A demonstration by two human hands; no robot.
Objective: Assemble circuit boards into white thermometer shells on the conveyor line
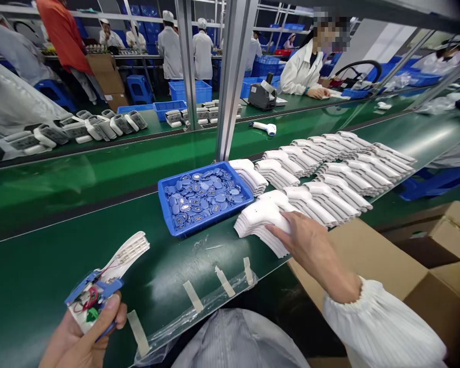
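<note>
Firmly, the left hand (pixel 78 340) clenches a white plastic gun-shaped housing (pixel 128 258) low down, leaving its wired interior exposed (a blue clip (pixel 94 286) crosses it). Farther right, the right hand (pixel 306 245) lays extended, ungrasping fingers on a stack of matte white plastic shells (pixel 258 222), near a blue plastic tray (pixel 191 174).

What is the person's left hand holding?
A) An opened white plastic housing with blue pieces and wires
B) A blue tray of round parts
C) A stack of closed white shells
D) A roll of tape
A. The left hand holds an opened white plastic housing, with a blue piece across it and red wires inside.
</note>
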